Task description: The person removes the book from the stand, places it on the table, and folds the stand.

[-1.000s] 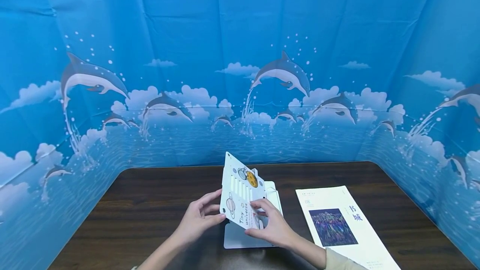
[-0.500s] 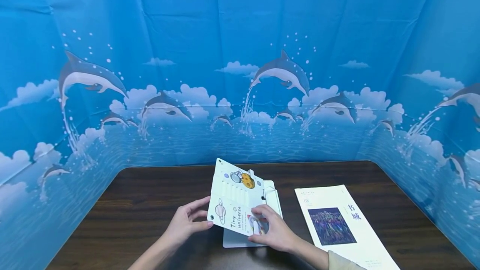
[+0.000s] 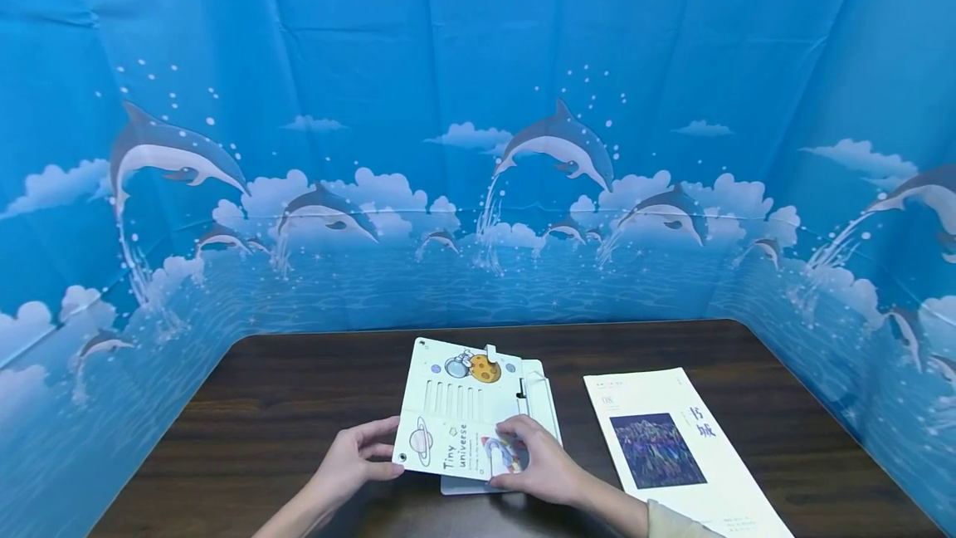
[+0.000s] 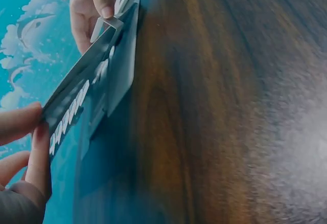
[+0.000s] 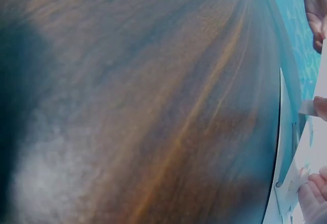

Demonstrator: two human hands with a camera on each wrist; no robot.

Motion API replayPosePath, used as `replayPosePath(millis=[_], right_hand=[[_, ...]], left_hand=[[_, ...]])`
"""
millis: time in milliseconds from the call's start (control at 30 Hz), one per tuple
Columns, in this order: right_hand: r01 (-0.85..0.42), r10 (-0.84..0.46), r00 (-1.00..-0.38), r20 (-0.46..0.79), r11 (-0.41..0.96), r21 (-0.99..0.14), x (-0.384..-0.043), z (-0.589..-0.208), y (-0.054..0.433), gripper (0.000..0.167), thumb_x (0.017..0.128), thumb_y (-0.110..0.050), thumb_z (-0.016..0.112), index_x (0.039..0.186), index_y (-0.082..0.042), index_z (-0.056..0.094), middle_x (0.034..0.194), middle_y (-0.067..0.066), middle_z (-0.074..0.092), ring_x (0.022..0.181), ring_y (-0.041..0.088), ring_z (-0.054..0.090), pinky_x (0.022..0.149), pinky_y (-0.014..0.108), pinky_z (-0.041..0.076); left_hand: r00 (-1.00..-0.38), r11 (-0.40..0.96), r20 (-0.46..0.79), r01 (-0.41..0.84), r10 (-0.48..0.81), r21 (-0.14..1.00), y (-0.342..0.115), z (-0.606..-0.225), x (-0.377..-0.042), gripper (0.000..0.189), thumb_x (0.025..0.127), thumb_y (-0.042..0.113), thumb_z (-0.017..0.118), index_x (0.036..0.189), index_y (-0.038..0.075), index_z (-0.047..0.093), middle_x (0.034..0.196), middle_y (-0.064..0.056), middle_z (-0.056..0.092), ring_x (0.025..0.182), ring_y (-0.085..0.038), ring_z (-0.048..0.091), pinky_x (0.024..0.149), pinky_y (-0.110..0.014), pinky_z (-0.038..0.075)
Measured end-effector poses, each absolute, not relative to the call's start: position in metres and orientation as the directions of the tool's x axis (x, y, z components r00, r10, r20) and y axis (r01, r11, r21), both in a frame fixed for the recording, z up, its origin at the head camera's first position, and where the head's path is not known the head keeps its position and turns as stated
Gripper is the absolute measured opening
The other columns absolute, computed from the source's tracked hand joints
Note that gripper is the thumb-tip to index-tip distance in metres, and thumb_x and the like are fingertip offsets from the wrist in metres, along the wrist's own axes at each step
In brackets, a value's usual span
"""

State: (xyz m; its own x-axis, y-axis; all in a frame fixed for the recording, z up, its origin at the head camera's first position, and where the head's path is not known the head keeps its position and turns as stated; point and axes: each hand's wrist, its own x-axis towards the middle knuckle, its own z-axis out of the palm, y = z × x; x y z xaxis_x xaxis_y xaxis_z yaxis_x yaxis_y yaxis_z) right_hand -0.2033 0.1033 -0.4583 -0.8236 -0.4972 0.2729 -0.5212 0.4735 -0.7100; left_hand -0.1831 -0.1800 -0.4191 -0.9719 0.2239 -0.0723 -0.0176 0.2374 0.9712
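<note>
A white folding book stand point(image 3: 441, 397), printed with planets, an astronaut and "Tiny universe", is at the table's middle. Its printed panel tilts up above a white base plate point(image 3: 548, 405), part of which is hidden beneath. My left hand point(image 3: 358, 459) pinches the panel's left edge between thumb and fingers; the left wrist view shows this left hand point(image 4: 30, 152) on the slotted panel from the side. My right hand point(image 3: 541, 463) grips the lower right part of the panel, at a small white clip. In the right wrist view its fingertips point(image 5: 312, 196) lie against the panel.
A cream book point(image 3: 672, 447) with a dark picture on its cover lies to the right of the stand. The dark wooden table point(image 3: 284, 388) extends around them. A blue curtain point(image 3: 463, 148) with dolphins stands behind and at both sides.
The printed panel has swung left and down from a steep tilt to a flatter one. My left hand has moved left and lower with its edge; my right hand stays at the lower right.
</note>
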Motion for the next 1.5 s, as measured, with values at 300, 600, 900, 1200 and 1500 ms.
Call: replayPosePath(millis=[300,600,900,1200,1500], right_hand=[[-0.526,-0.512,-0.821,0.254,0.504,-0.685,-0.206,-0.456,0.104,0.06,0.066,-0.027,0.079,0.111,0.004,0.056,0.108,0.007,0.055,0.095,0.016,0.052,0.084,0.027,0.046],[-0.5,-0.517,-0.828,0.219,0.504,-0.704,-0.203,-0.456,0.098,0.058,0.066,-0.026,0.079,0.111,0.003,0.056,0.106,0.006,0.056,0.094,0.014,0.052,0.083,0.026,0.045],[-0.488,-0.51,-0.836,0.204,0.519,-0.702,-0.204,-0.456,0.096,0.058,0.066,-0.027,0.079,0.11,0.003,0.057,0.106,0.005,0.056,0.094,0.013,0.052,0.083,0.026,0.045],[-0.494,-0.507,-0.835,0.212,0.526,-0.692,-0.206,-0.458,0.097,0.059,0.066,-0.028,0.079,0.111,0.003,0.057,0.106,0.005,0.056,0.094,0.014,0.052,0.083,0.027,0.046],[-0.482,-0.508,-0.838,0.199,0.519,-0.705,-0.205,-0.458,0.097,0.059,0.066,-0.028,0.079,0.111,0.003,0.056,0.107,0.005,0.056,0.094,0.014,0.052,0.083,0.027,0.046]], left_hand=[[-0.97,0.249,-0.099,-0.042,0.222,0.968,-0.182,-0.435,-0.186,0.064,0.066,-0.012,0.067,0.122,-0.021,0.039,0.122,-0.038,0.043,0.084,-0.027,0.064,0.068,-0.034,0.054],[-0.974,0.284,-0.113,-0.054,0.196,0.957,-0.186,-0.447,-0.185,0.061,0.063,-0.018,0.063,0.119,-0.024,0.039,0.119,-0.039,0.044,0.085,-0.03,0.064,0.067,-0.035,0.054],[-0.976,0.287,-0.122,-0.066,0.183,0.956,-0.187,-0.454,-0.185,0.062,0.062,-0.019,0.062,0.12,-0.024,0.038,0.119,-0.039,0.044,0.085,-0.03,0.064,0.068,-0.033,0.054],[-0.979,0.266,-0.118,-0.07,0.166,0.961,-0.185,-0.457,-0.185,0.063,0.062,-0.019,0.064,0.12,-0.022,0.04,0.119,-0.037,0.046,0.084,-0.026,0.064,0.066,-0.031,0.053],[-0.98,0.268,-0.111,-0.064,0.165,0.961,-0.186,-0.46,-0.185,0.063,0.063,-0.019,0.063,0.121,-0.022,0.04,0.119,-0.037,0.046,0.085,-0.028,0.064,0.067,-0.03,0.053]])
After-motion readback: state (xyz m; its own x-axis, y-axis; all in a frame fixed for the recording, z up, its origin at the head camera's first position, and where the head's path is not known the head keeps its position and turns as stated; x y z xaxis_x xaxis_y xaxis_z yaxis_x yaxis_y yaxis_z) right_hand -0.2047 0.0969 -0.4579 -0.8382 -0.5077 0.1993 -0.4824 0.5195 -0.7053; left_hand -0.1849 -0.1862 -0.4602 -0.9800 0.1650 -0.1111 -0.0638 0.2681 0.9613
